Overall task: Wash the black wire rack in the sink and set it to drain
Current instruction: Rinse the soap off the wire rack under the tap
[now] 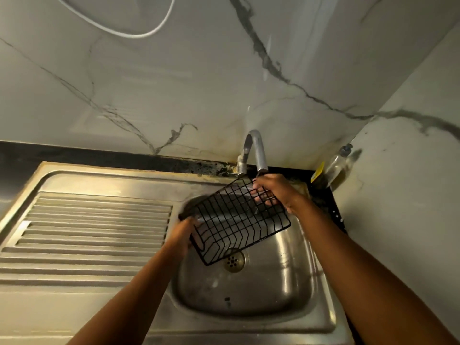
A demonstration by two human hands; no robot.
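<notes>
The black wire rack (236,220) hangs tilted over the steel sink basin (281,282), its far edge just under the curved tap spout (258,150). My left hand (184,235) grips the rack's near-left corner from below. At the far-right edge my right hand (273,191) holds the rack, with fingers curled through the wires. The drain (234,261) shows below the rack's lowest corner. I cannot tell whether water is running.
A ribbed steel draining board (87,232) lies to the left of the basin. A soap bottle with a pump (336,165) stands in the back right corner beside a yellow item (317,173). Marble walls close in behind and at right.
</notes>
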